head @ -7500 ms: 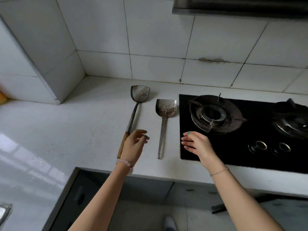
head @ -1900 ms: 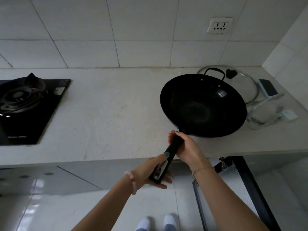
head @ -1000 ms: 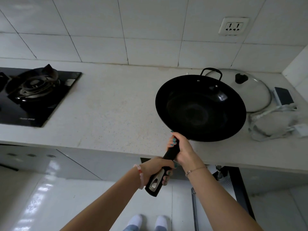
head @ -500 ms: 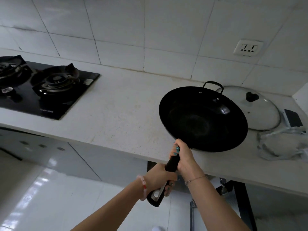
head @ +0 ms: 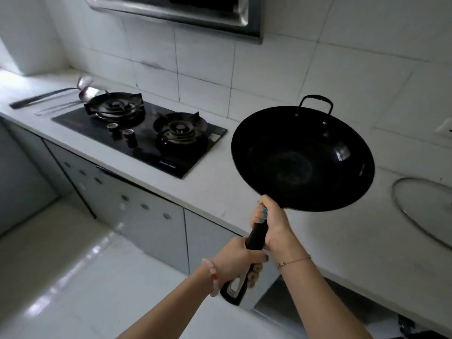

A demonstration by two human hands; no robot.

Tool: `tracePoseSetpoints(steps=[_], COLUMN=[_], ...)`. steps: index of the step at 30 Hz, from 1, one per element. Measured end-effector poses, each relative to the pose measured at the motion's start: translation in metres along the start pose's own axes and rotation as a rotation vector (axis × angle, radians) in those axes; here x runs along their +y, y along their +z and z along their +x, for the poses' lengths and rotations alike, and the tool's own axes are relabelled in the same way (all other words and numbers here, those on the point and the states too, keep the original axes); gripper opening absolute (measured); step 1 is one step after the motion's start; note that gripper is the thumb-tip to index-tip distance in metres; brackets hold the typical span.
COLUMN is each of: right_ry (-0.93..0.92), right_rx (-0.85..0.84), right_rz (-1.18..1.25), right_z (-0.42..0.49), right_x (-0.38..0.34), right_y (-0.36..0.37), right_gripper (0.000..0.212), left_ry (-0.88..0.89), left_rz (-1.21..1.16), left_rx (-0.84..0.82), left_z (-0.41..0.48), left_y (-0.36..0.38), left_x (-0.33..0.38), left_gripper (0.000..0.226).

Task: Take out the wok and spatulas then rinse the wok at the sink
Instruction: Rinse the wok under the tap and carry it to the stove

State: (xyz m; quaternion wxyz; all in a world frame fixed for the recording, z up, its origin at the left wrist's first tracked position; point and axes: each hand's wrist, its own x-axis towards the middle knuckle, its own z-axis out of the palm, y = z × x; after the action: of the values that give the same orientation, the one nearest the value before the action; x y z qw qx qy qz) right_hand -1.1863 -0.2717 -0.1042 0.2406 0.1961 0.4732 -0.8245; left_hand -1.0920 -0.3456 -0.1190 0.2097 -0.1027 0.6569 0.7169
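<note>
Wok [head: 302, 157] now apart from lid [head: 428, 206], handle [head: 255, 236] in right hand [head: 274, 226], left hand [head: 234, 260]

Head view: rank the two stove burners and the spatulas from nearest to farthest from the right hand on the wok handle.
1. The nearer burner, on the right side of the hob, is closest to the right hand gripping the wok.
2. The farther burner, on the hob's left side.
3. The spatulas, on the counter beyond the hob, far left.
</note>
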Motion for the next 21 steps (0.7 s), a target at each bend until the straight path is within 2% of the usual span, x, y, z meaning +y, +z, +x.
tracePoseSetpoints(steps=[7, 13, 21], right_ry=[0.076, 0.226, 0.403], right_rx=[-0.172, -0.311, -0.485], right_rz=[-0.046, -0.087, -0.294], right_z=[-0.018, -0.039, -0.063], right_x=[0.083, 0.159, 0.256], right_y=[0.123, 0.214, 0.312], right_gripper=[0.043, 0.042, 0.041], left_ry=[0.014, 0.051, 0.110], left_rz=[-0.115, -0.210, -0.393], left_rx=[0.173, 0.354, 0.624], left_z=[-0.078, -0.149, -0.223], left_y=[-0.110, -0.184, -0.258], left_x=[-0.013, -0.033, -0.067], left_gripper=[0.016, 0.020, 0.015])
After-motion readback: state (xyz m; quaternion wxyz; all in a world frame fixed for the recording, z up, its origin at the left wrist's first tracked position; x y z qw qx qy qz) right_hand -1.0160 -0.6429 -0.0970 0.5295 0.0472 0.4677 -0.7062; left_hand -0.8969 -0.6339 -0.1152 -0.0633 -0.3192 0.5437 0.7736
